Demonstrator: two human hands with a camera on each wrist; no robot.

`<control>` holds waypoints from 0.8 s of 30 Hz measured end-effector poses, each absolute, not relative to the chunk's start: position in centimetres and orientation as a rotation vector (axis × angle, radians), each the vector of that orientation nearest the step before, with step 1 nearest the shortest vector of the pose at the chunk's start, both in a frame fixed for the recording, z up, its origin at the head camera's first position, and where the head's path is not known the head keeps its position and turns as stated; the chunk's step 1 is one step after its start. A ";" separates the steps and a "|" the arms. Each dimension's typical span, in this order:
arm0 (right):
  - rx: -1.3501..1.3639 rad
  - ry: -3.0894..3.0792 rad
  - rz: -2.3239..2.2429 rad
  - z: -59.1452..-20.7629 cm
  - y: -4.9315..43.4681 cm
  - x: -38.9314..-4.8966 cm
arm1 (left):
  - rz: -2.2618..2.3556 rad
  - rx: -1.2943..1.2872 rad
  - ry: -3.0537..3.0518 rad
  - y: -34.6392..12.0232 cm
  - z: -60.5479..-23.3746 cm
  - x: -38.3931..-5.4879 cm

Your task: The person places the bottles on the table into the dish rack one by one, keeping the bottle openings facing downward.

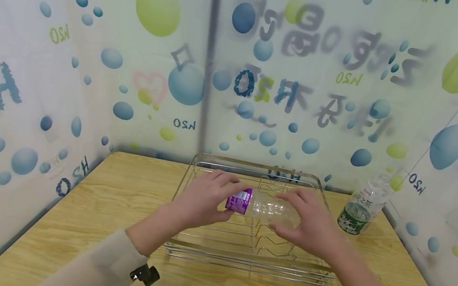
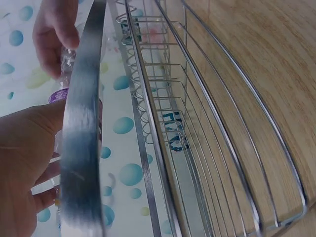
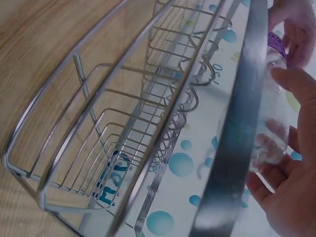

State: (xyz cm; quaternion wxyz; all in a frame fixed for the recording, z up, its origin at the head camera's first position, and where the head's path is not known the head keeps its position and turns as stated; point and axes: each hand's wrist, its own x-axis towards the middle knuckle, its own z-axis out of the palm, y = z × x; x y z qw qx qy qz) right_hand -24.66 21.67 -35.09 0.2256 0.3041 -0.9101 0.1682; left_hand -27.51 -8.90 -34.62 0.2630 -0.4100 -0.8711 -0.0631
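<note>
A clear plastic bottle (image 1: 269,207) with a purple label (image 1: 239,200) lies sideways above a metal wire rack (image 1: 212,236). At its label end, my left hand (image 1: 206,199) grips it between thumb and fingers. The other end is held by my right hand (image 1: 312,223), thumb below and fingers above. In the right wrist view the clear bottle (image 3: 271,111) shows behind the rack's flat metal rim (image 3: 237,118), with the right hand (image 3: 296,173) around it. The left wrist view shows the left hand (image 2: 24,153) beside the rim, which hides much of the bottle.
Two clear bottles stand close together at the back right of the wooden table (image 1: 108,203), the front one with a green label (image 1: 353,218). Behind the table hangs a curtain (image 1: 154,73) printed with blue and green dots. Wire dividers (image 1: 271,245) rise inside the rack.
</note>
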 end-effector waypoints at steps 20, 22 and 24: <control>0.497 -2.542 1.565 -33.2 22.4 -24.7 | -1.101 -0.835 -2.548 -10.0 -34.9 -27.3; 0.473 -2.520 1.650 -33.1 22.1 -24.7 | -1.143 -0.836 -2.545 -9.9 -34.9 -27.2; 0.458 -2.488 1.714 -32.9 21.8 -24.8 | -1.160 -0.833 -2.546 -9.7 -35.1 -27.1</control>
